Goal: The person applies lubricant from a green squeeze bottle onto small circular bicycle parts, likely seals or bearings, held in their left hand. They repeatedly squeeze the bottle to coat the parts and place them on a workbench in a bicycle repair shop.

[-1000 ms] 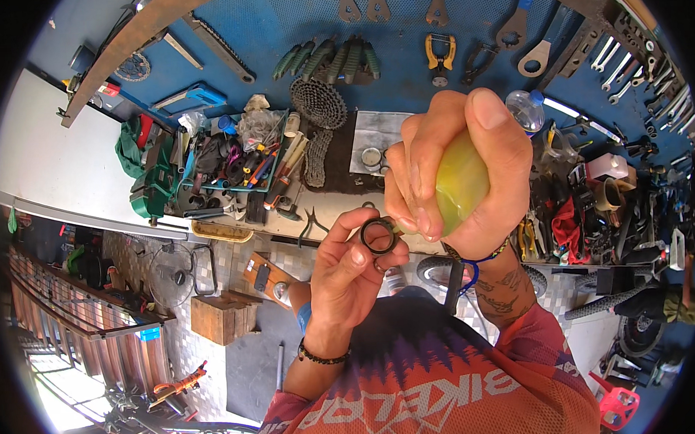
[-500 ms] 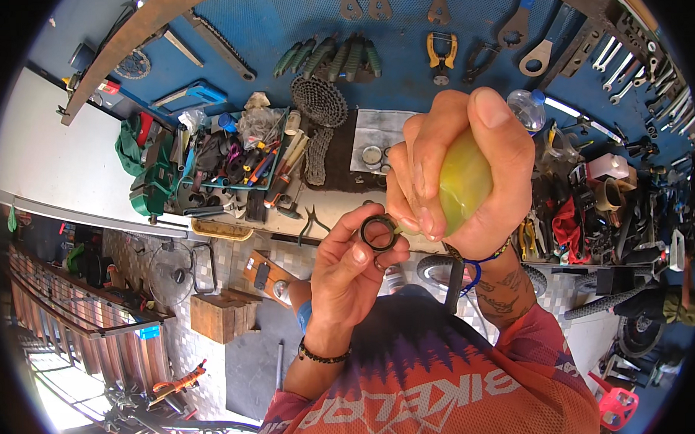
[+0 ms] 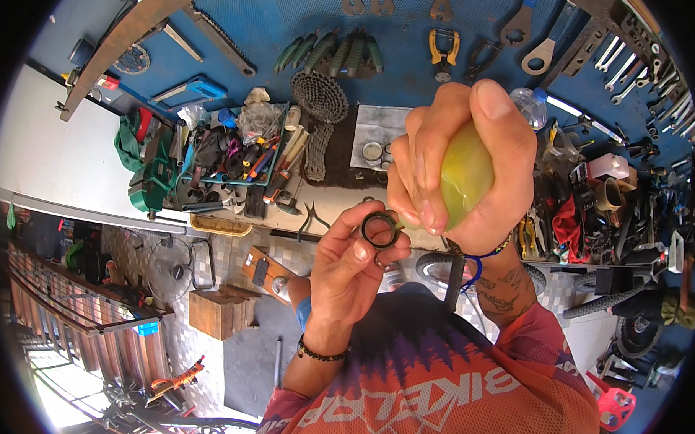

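Note:
Between the fingertips and thumb of my left hand (image 3: 341, 267) is a dark ring (image 3: 366, 233), its open middle facing up. My right hand (image 3: 508, 177) wraps around a soft yellow-green squeeze bottle (image 3: 465, 174), tilted with its narrow tip down by the ring's right side. Whether the tip touches the ring I cannot tell, and much of the bottle is hidden by my fingers. Both hands are raised in front of the workbench (image 3: 332, 206). Behind them on the bench, a small round tin (image 3: 372, 152) rests on a printed sheet (image 3: 390, 124).
A teal tray (image 3: 273, 170) of mixed tools stands left on the bench, near black-handled pliers (image 3: 311, 218) at its edge. A bike cassette (image 3: 320, 95) and wrenches (image 3: 541, 53) hang on the blue wall. A wooden box (image 3: 217, 313) stands on the floor.
Little differs. The squeeze bottle and my right hand have shifted very slightly, while my left hand keeps the ring in nearly the same place.

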The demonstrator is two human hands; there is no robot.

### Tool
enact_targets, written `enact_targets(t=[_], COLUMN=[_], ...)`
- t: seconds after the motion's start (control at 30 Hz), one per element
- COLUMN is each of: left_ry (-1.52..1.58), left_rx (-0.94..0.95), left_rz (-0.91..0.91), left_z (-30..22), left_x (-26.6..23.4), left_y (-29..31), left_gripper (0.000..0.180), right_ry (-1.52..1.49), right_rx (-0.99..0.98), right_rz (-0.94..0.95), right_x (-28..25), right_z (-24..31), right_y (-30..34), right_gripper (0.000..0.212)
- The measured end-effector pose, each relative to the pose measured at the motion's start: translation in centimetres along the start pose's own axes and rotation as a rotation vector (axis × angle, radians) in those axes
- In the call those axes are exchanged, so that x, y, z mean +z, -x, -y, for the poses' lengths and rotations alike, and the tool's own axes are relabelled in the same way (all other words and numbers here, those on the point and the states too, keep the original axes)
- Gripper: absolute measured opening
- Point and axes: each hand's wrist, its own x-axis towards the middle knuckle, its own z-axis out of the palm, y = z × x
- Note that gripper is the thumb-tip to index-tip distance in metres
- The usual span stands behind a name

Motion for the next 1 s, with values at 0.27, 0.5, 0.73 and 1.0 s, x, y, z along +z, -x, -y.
enact_targets(t=[0.27, 0.5, 0.73, 1.0], left_ry=[0.006, 0.011, 0.010, 0.022], left_rx=[0.008, 0.007, 0.001, 0.000], left_rz=[-0.008, -0.037, -0.046, -0.046], left_z=[0.01, 0.02, -0.06, -0.10], left_x=[0.14, 0.44, 0.57, 0.94], left_y=[0.01, 0.04, 0.06, -0.12], left_gripper=[0.052, 0.053, 0.053, 0.053], right_ry=[-0.052, -0.045, -0.054, -0.064], right_rx=[0.001, 0.007, 0.009, 0.028], right_rz=[0.017, -0.002, 0.000, -0.008], right_x=[0.00, 0.10, 0.24, 0.32], right_z=[-0.29, -0.16, -0.20, 0.09], right_y=[0.00, 0.15, 0.21, 0.28], right_gripper=[0.060, 0.059, 0.060, 0.062])
